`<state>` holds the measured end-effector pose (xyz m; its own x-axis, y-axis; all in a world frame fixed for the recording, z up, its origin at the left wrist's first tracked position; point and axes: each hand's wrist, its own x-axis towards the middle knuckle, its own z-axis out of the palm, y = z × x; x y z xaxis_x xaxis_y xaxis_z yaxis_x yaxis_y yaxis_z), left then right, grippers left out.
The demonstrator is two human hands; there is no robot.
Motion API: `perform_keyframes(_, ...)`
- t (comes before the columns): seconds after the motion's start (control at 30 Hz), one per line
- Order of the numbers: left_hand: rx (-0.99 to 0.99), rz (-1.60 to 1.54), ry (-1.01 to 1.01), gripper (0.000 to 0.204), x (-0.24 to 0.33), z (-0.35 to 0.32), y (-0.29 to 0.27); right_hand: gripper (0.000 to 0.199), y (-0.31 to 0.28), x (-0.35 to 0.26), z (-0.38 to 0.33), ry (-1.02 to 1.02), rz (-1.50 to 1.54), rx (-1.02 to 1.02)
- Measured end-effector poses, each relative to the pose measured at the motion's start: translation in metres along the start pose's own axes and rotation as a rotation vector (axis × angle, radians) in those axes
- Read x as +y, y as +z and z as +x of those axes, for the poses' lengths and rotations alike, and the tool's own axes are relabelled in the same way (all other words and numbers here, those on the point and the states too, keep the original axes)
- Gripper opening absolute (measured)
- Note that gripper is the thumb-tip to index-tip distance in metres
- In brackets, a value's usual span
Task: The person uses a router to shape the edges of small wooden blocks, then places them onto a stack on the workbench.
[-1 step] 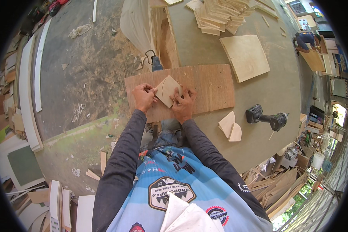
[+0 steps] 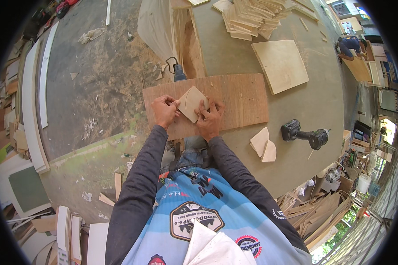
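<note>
Small pale plywood piece [image 2: 192, 104] lies flat on brown board [image 2: 234, 95] at near edge of surface [image 2: 305, 106]. Left hand [image 2: 164, 111] pinches its left corner; right hand [image 2: 210, 119] presses its lower edge, grip closed, apparently steadying it. Cordless drill [image 2: 305, 134] well apart, right.

hands [image 2: 188, 115]: no visible shift | small plywood piece [image 2: 192, 104]: same spot on board [image 2: 239, 95]

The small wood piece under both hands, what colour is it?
Pale tan small wood piece, lighter than the reddish-brown board beneath; clearest in the head view.
</note>
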<state>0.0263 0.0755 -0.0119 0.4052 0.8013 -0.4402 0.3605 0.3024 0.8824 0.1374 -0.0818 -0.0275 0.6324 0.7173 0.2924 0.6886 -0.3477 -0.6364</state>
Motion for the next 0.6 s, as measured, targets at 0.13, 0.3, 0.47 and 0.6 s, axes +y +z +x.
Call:
perform_keyframes(0.13, -0.008, -0.002, -0.006, 0.009, -0.001, 0.001, -0.001, 0.041, 0.002, 0.000, -0.002, -0.007, -0.024, 0.011)
perform_keyframes(0.3, -0.005, -0.025, -0.011, 0.008, 0.008, 0.001, 0.000, 0.040, 0.004, -0.003, -0.004, 0.027, -0.012, 0.009)
perform_keyframes(0.47, -0.021, -0.036, 0.008, 0.009, 0.004, 0.005, 0.000, 0.040, 0.006, -0.004, -0.004, 0.000, -0.053, 0.036)
perform_keyframes(0.6, -0.029, -0.029, 0.016, 0.008, 0.002, 0.009, 0.000, 0.041, 0.006, -0.005, -0.006, -0.008, -0.071, 0.044)
